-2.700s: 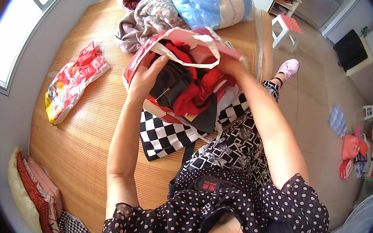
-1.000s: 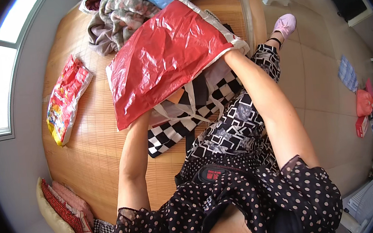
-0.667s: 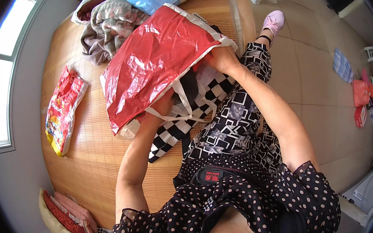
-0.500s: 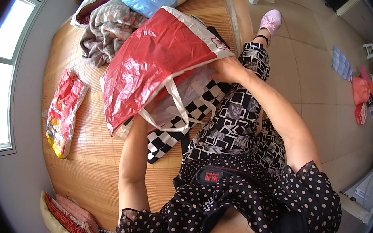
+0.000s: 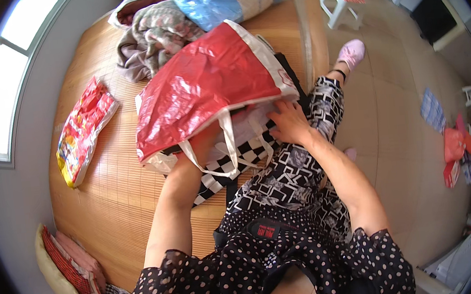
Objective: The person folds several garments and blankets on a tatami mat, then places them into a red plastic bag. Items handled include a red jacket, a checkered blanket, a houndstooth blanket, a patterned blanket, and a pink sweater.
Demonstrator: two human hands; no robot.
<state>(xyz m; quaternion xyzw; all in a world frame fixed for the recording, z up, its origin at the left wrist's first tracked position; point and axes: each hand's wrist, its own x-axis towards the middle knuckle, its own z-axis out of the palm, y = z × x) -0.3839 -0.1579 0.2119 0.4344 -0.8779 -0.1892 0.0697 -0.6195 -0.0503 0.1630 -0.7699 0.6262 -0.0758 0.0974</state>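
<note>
A large red and white shopping bag (image 5: 206,82) lies on its side, its mouth turned toward me. My left hand (image 5: 206,141) reaches into the mouth past a white strap handle (image 5: 228,139); the bag's shade hides its fingers. At the right end of the mouth is my right hand (image 5: 291,123), fingers apart, touching the pale lining near the rim. Black-and-white checkered fabric (image 5: 213,184) shows under the bag's mouth, beside my patterned trouser leg.
The bag rests on a slatted bamboo mat (image 5: 123,214). A red and yellow plastic package (image 5: 87,133) lies at left. Behind are a crumpled blanket (image 5: 159,35) and a blue plastic bundle (image 5: 205,5). Cushions (image 5: 68,265) lean at lower left; a stool (image 5: 341,3) stands far right.
The view has shifted slightly. My right hand has come off the bag's upper rim corner and lower into the mouth, with its fingers now showing. My left hand stays inside the bag.
</note>
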